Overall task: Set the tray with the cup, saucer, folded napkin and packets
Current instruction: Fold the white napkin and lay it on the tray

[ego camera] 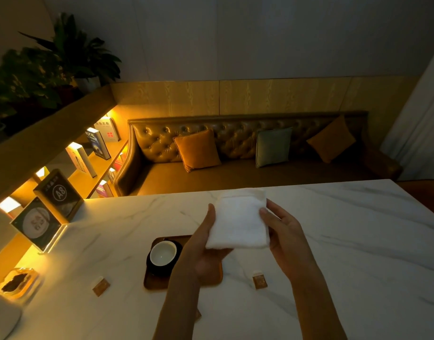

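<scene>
A folded white napkin (239,220) is held up in the air above the marble table (346,241). My left hand (202,249) grips its left edge and underside, and my right hand (284,235) grips its right edge. Below them lies a brown wooden tray (159,282), partly hidden by my left forearm. On the tray's left part a white cup (163,252) stands upright on a dark saucer (152,267). One brown packet (101,286) lies on the table left of the tray. A second brown packet (259,280) lies to the tray's right.
Acrylic sign stands (39,224) and a glass dish with something dark (17,283) line the table's left edge. Behind the table is a tufted leather sofa (235,148) with three cushions. A lit bookshelf (93,153) and plants are at the left.
</scene>
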Motion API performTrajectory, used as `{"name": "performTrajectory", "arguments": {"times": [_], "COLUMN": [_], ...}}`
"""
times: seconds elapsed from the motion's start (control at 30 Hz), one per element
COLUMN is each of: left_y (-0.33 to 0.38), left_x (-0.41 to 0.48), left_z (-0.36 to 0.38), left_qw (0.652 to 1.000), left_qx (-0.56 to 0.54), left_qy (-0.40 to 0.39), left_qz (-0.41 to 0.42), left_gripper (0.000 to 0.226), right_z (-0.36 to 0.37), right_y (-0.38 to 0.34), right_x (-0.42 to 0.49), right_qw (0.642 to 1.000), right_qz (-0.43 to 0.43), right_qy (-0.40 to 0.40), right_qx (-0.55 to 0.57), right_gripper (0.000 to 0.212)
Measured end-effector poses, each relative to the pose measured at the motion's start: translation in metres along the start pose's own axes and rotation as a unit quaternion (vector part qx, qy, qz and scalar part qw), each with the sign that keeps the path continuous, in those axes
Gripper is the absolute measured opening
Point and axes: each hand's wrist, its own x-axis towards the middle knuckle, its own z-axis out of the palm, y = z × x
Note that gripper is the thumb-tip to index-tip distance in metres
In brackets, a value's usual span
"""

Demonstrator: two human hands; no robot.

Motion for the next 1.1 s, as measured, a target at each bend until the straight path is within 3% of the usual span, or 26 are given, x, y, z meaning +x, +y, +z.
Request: {"name": "performTrajectory", "arguments": {"times": [0.13,0.23,0.4,0.57,0.67,0.73,0.83,0.93,1.1], "left_y": [0.005,0.006,0.008,0.005,0.005,0.007,0.013,0.02,0.025], "left_x": [-0.006,-0.006,-0.007,-0.006,-0.004,-0.003,-0.006,-0.01,-0.016], "left_z": [0.01,0.014,0.01,0.01,0.009,0.005,-0.004,-0.011,-0.02], "left_qw": [0.984,0.946,0.928,0.885,0.896,0.917,0.95,0.942,0.924], "left_qx": [0.158,0.284,0.312,0.358,0.343,0.32,0.283,0.32,0.366], "left_qy": [-0.021,0.025,0.052,0.076,0.076,0.07,0.018,-0.022,-0.041], "left_qz": [0.076,0.157,0.2,0.289,0.272,0.228,0.134,0.102,0.1], "left_gripper": [0.045,0.042,0.03,0.022,0.025,0.022,0.042,0.048,0.044], "right_z": [-0.008,-0.008,-0.004,0.001,0.006,0.005,0.0,-0.008,-0.022], "right_y": [0.003,0.004,0.007,0.009,0.008,0.008,0.009,0.009,0.005], "right_x": [0.001,0.001,0.001,0.002,0.003,0.003,0.004,0.005,0.004], "right_qw": [1.0,0.999,0.996,0.993,0.988,0.986,0.985,0.987,0.988], "right_qz": [0.021,0.016,0.006,-0.014,-0.022,-0.023,-0.02,0.01,0.075], "right_qy": [0.004,0.022,0.04,0.066,0.056,0.051,0.077,0.06,-0.061], "right_qx": [-0.003,-0.028,-0.075,-0.101,-0.14,-0.154,-0.153,-0.151,-0.121], "right_gripper": [0.047,0.043,0.038,0.022,0.035,0.033,0.037,0.039,0.054]}}
